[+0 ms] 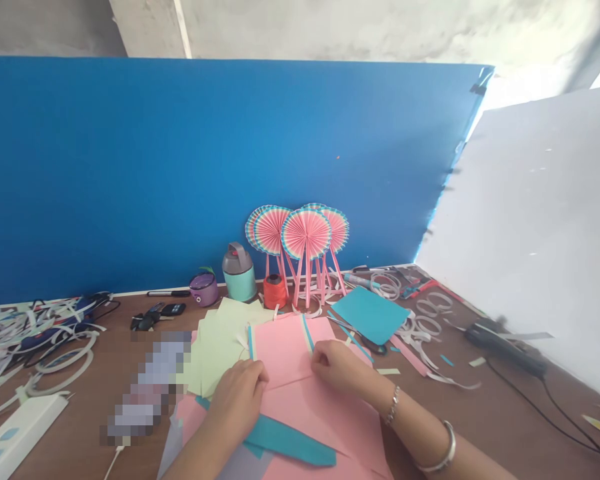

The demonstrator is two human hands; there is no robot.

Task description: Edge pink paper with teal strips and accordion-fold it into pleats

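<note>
A pink sheet of paper [280, 343] with blue and pale strips along its left and right sides lies in front of me on larger pink sheets [325, 413]. My left hand [240, 393] has its fingers curled together at the sheet's lower left edge. At the right edge, beside the blue strip, my right hand [343, 365] pinches with bent fingers. Fingertips of both hands are partly hidden. A folded blue paper strip [295, 441] lies below the hands, partly behind my left wrist. Pale green sheets [225, 333] are stacked to the left.
Several pink pleated paper fans [306, 235] stand against the blue panel [180, 167]. Nearby are a teal container [239, 283], a red thread spool [275, 292] and a purple pot [204, 289]. A blue sheet [371, 315] and paper scraps lie right, a power strip [23, 437] left.
</note>
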